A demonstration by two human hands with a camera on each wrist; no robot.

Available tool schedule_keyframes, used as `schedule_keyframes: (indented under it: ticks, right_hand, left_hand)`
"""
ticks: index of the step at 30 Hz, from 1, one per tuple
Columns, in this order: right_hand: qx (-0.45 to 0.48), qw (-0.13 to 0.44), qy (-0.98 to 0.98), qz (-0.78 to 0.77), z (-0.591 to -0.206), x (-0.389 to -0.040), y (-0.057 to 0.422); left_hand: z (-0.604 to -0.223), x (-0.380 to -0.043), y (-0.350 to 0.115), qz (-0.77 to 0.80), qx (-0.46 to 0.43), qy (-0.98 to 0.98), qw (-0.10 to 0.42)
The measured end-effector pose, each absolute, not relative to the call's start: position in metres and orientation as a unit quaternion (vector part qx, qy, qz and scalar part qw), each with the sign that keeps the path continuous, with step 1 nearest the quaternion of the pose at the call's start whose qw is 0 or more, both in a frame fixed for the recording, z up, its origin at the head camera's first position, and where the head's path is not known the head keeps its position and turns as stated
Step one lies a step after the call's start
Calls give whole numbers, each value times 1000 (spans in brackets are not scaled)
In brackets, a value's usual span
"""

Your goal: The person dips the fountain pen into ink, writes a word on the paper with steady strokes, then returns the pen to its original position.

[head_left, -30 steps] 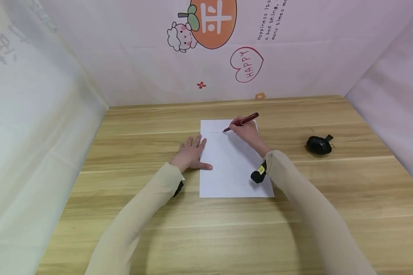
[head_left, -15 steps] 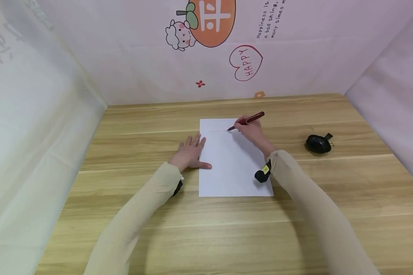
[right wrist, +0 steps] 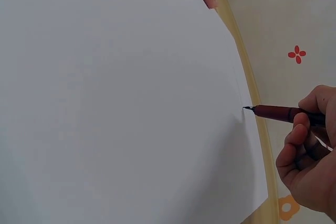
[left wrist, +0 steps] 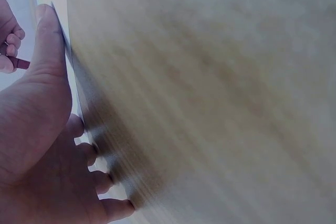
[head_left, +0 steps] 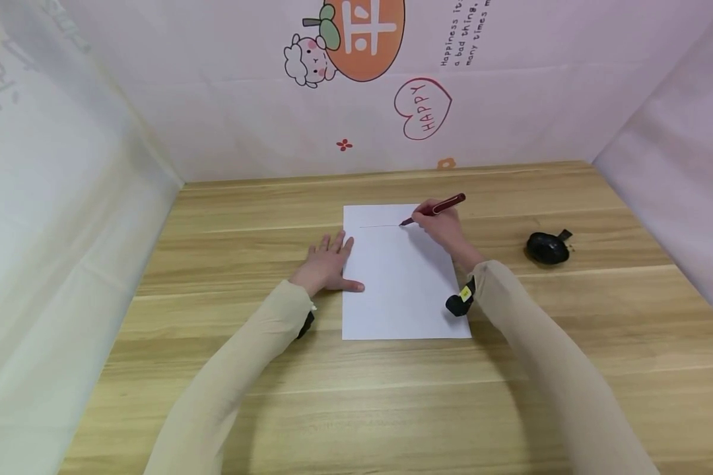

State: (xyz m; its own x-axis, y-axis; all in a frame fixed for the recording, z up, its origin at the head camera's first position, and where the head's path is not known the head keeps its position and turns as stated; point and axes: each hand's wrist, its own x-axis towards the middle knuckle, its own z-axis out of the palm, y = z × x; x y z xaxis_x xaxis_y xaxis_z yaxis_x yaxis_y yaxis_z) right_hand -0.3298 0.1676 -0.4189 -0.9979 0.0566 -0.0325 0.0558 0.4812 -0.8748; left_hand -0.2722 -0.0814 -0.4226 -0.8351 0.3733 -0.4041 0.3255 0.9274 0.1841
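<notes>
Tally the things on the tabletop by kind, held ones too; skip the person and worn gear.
Pen: 1
Paper sheet: 1
Black object, exact kind unclear: 1
Total: 3

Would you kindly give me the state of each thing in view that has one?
Paper: flat on the table, marked with one thin line
Pen: uncapped, tilted, nib at the line's right end
Left hand: fingers spread, across the paper's left edge
Right hand: gripping the pen
Black object: lying on the table, identity unclear
</notes>
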Motion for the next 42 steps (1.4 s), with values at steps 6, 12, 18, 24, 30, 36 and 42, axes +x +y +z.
schedule_keyframes:
  ticks: [6, 12, 18, 24, 30, 36, 42]
  right_hand:
    - [-38, 6, -865, 500, -419, -329, 175]
    - [-44, 6, -869, 492, -419, -329, 181]
    - [-50, 6, -870, 491, -419, -328, 188]
    - [-48, 18, -859, 510, -421, -327, 195]
    - [-56, 17, -864, 500, -422, -327, 201]
    - [-64, 16, -867, 494, -422, -328, 208]
    - [-67, 26, -863, 500, -424, -327, 218]
  left_hand:
    - [-422, -272, -81, 52, 182, 957, 222]
    - [-420, -271, -81, 59, 178, 956, 224]
    - [-422, -271, -81, 57, 179, 957, 222]
    - [-422, -272, -81, 52, 182, 958, 217]
    - [-422, -271, -81, 52, 184, 957, 217]
    - [-418, -269, -80, 57, 183, 956, 221]
    - [-417, -269, -79, 59, 181, 956, 224]
